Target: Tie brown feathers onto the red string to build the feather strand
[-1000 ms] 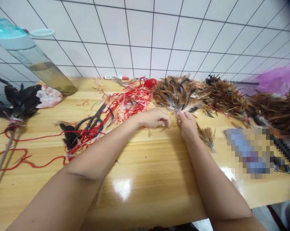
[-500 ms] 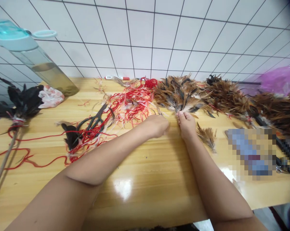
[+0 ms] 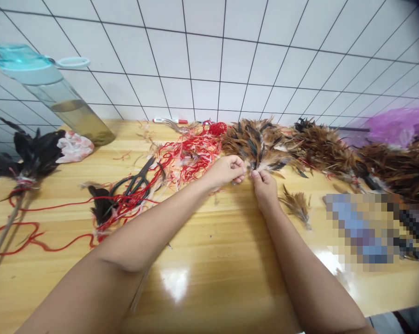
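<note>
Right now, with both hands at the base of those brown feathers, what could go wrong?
1. The right hand pinches only the quill ends of the brown feather bundle; a tug might pull feathers loose.
2. The red string tangle lies right beside the left hand and could snag.
3. The scissors lie in that string by the left forearm; dragging string may drag them.

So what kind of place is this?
Probably a small feather-craft workshop: brown feathers heaped on a wooden table, tangled red string, and scissors.
</note>
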`<state>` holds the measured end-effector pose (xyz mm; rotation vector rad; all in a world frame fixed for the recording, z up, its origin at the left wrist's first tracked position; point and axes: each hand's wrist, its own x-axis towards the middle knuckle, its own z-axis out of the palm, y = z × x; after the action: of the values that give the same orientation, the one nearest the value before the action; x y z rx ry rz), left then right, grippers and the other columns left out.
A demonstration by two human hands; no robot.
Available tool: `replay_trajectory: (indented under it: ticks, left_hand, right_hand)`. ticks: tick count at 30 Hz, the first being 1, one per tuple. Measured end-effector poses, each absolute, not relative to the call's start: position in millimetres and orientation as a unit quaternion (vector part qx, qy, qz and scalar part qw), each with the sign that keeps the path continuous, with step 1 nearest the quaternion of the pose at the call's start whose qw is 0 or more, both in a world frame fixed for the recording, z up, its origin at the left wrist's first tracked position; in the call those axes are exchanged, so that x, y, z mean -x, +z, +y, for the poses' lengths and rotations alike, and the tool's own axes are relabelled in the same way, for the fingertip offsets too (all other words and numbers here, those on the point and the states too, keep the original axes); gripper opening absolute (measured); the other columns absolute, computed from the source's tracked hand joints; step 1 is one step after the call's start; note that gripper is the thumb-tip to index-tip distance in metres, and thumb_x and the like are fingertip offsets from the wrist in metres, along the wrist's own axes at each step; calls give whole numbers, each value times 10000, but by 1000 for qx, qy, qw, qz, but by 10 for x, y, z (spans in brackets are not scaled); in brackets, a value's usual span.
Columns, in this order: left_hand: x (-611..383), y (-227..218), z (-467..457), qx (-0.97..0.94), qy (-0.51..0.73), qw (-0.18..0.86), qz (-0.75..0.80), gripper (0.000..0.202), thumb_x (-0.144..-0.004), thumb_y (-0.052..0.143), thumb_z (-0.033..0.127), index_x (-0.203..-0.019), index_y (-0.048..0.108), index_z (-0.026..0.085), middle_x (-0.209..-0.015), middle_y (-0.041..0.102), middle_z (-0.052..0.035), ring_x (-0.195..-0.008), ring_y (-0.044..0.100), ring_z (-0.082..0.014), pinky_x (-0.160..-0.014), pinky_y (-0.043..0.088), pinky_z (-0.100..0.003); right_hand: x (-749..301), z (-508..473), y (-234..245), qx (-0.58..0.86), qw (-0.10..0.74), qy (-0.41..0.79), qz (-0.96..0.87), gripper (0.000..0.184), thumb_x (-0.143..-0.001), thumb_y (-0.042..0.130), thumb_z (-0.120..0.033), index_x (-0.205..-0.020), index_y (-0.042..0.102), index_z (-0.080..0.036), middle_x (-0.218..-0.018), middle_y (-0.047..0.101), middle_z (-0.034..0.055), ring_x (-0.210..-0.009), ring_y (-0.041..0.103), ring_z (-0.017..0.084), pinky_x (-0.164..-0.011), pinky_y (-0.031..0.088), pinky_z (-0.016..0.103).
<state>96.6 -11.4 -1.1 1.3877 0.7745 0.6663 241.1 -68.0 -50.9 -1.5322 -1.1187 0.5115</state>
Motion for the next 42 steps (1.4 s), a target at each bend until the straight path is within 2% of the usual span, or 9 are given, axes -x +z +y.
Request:
replay_trajectory:
  ticks: [5, 10, 16, 19, 22, 26, 28, 34, 42]
  left_hand:
    - [-1039, -17, -203, -603, 288, 649, 363, 57, -765, 603, 127, -735, 555, 122, -584, 582, 14, -514, 540, -67, -535, 443, -184]
    - [-1033, -17, -190, -641, 331, 586, 371, 70, -693, 650, 148, -690, 586, 121, -554, 512, 55, -493, 434, -48, -489, 338, -167]
    - [-1017, -18, -145, -661, 346, 560, 360, 81, -691, 658, 175, -692, 593, 128, -612, 553, 43, -569, 475, -72, -572, 380, -193]
    - [-1001, 11, -163, -733, 337, 459, 372, 18, -725, 638, 151, -716, 642, 136, -690, 605, 14, -651, 520, -96, -650, 414, -214]
    - [-986, 51, -224, -813, 335, 323, 350, 128, -804, 568, 142, -773, 691, 155, -822, 661, -35, -794, 576, -132, -773, 442, -247]
    - [-991, 71, -297, -852, 323, 260, 321, 213, -864, 492, 148, -821, 700, 158, -896, 690, -67, -888, 600, -157, -858, 447, -279]
    - [-998, 60, -296, -837, 319, 282, 344, 185, -849, 514, 159, -786, 688, 157, -846, 692, -55, -844, 602, -151, -821, 451, -271]
    - [-1000, 1, -184, -737, 305, 447, 404, 71, -759, 610, 209, -754, 624, 140, -638, 607, 15, -622, 541, -102, -617, 412, -214]
    - [-991, 51, -170, -679, 301, 557, 372, 45, -704, 617, 124, -721, 575, 126, -587, 510, 52, -530, 448, -57, -514, 349, -171]
  right_hand:
    - [-2401, -695, -491, 654, 548, 205, -481, 310, -751, 549, -448, -573, 503, -199, -603, 468, -19, -647, 434, 144, -642, 358, 284]
    - [-2407, -694, -500, 646, 552, 224, -478, 285, -741, 572, -439, -609, 561, -188, -616, 481, -14, -644, 422, 141, -613, 349, 276]
    - [-2401, -692, -489, 620, 561, 289, -466, 274, -710, 600, -437, -615, 569, -183, -602, 475, -23, -615, 407, 128, -594, 345, 268]
    - [-2401, -693, -479, 616, 566, 304, -457, 282, -699, 609, -442, -593, 547, -188, -581, 470, -28, -600, 404, 124, -588, 351, 266]
    - [-2413, -686, -489, 620, 565, 303, -453, 280, -699, 605, -456, -633, 573, -186, -604, 521, -20, -608, 429, 129, -595, 373, 270]
    - [-2432, -680, -510, 638, 551, 260, -471, 276, -729, 573, -454, -663, 596, -187, -648, 566, 3, -652, 460, 149, -625, 400, 283]
    - [-2428, -685, -497, 643, 537, 229, -496, 263, -741, 553, -436, -645, 592, -194, -659, 573, 14, -675, 476, 163, -648, 407, 296]
    - [-2373, -716, -389, 634, 507, 179, -555, 213, -740, 528, -365, -604, 578, -208, -678, 571, 28, -696, 500, 180, -735, 421, 330]
    - [-2401, -691, -465, 623, 523, 228, -535, 263, -736, 562, -426, -600, 567, -201, -643, 536, 3, -673, 483, 164, -671, 405, 305]
